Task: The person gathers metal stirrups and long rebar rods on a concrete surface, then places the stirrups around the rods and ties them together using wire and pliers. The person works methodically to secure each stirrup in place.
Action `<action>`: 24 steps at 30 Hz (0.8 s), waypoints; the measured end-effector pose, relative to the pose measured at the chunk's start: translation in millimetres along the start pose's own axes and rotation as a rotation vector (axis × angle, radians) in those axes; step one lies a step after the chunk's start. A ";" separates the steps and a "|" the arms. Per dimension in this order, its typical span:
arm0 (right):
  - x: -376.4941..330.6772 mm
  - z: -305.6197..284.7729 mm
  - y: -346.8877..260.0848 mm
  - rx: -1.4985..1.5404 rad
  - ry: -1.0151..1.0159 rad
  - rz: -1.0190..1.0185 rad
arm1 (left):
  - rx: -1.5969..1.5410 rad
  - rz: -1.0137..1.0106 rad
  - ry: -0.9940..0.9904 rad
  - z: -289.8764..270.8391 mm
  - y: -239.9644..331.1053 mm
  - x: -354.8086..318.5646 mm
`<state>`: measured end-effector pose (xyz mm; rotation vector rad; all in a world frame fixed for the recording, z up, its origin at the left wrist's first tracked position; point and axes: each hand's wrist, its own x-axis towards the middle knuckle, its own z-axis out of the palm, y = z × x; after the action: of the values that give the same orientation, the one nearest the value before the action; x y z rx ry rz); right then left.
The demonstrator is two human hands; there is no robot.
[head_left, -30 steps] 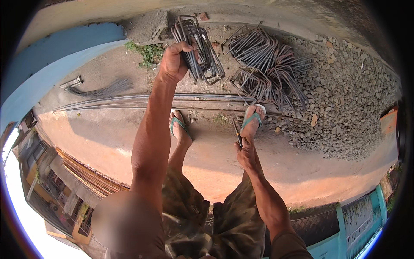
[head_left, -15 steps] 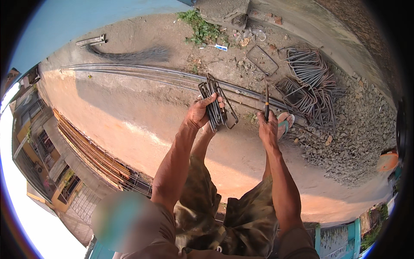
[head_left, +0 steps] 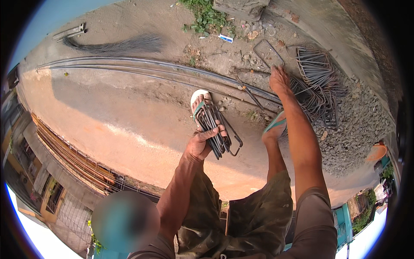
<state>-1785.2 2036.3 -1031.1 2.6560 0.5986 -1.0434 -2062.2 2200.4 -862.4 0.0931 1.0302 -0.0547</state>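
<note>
My left hand is closed round a bundle of bent steel rebar stirrups, held above my left foot. Stretched out to the far right, my right hand has its bent fingers on the near end of a single rectangular rebar stirrup lying on the dirt. My palm and wrist hide part of the grip. Pincers with dark handles and orange bands lie spread across the long steel rods, left of my right hand.
Piles of stirrups lie right of my right hand, beside a gravel heap. A bundle of thin wire rests at the far left. A concrete block and weeds are at the back; sandalled feet stand near the rods.
My right hand has put the pincers down on the rods and reached forward to the single stirrup. My left hand still holds its bundle, now lower in view. The view has shifted.
</note>
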 end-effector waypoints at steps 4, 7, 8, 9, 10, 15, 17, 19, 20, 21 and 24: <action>30.3 12.4 -18.3 -0.022 0.086 0.003 | -0.026 0.003 -0.006 -15.1 1.3 2.5; 29.5 19.5 -19.6 -0.082 0.086 -0.043 | -0.020 0.004 0.006 -18.3 0.9 5.5; 26.3 19.1 -15.1 -0.081 0.119 -0.076 | -0.031 -0.005 0.019 -20.8 0.2 7.0; 17.6 15.3 -12.8 -0.085 0.146 -0.115 | -0.048 -0.013 0.038 -24.6 -0.1 3.1; 10.6 9.0 -13.4 -0.087 0.173 -0.161 | -0.066 -0.015 0.059 -29.6 0.2 -0.2; 13.6 -77.9 17.2 -0.358 0.345 -0.435 | -0.101 0.020 0.044 -39.8 -1.3 -5.8; 35.0 -98.4 52.3 -0.479 0.419 -0.478 | -0.090 0.012 0.059 -39.6 -4.2 -3.0; 53.7 -96.5 95.5 -0.523 0.426 -0.417 | -0.081 -0.002 0.052 -35.0 -8.0 1.8; 58.6 -95.0 106.8 -0.541 0.432 -0.390 | -0.082 -0.001 0.038 -32.1 -8.5 4.7; 54.4 -101.1 83.1 -0.458 0.280 -0.326 | -0.084 0.019 0.051 -34.7 -6.5 1.6; 60.3 -122.8 68.8 -0.279 0.091 -0.157 | -0.106 0.033 0.043 -34.2 -10.7 1.0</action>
<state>-1640.9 2035.3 -980.1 2.4518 0.9130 -0.8107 -2091.9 2193.3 -881.3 0.0146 1.0724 0.0321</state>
